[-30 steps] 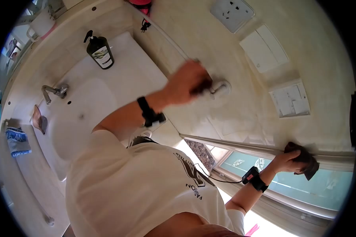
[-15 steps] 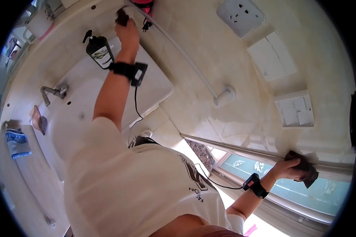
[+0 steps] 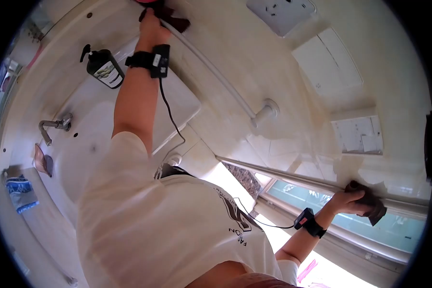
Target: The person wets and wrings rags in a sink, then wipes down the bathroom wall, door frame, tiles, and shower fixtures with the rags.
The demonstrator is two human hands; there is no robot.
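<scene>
My left hand (image 3: 153, 30) is at the top of the view, fingers closed on a dark brown cloth (image 3: 177, 23). The cloth lies against the wall and over the upper end of a white grab bar (image 3: 211, 65). At the right, my right hand (image 3: 346, 201) grips another brown cloth (image 3: 369, 204), pressed to the pale frame rail (image 3: 398, 207) along the wall's edge. Both wrists wear black straps with small boxes and cables. Below my left hand stands a dark green pump bottle (image 3: 105, 68) on the white washbasin (image 3: 182, 96).
A metal tap (image 3: 57, 124) and a shell-shaped dish (image 3: 42, 161) are on the basin's left side. A blue-and-white cloth (image 3: 21, 193) hangs at far left. Wall sockets (image 3: 281, 17) and switch plates (image 3: 329, 62) line the wall. A frosted glass panel (image 3: 293, 192) is under the rail.
My left hand has moved up to the bar's end, and its cloth now spreads rightward over the bar. The view has shifted slightly. My right hand stays at nearly the same spot on the rail.
</scene>
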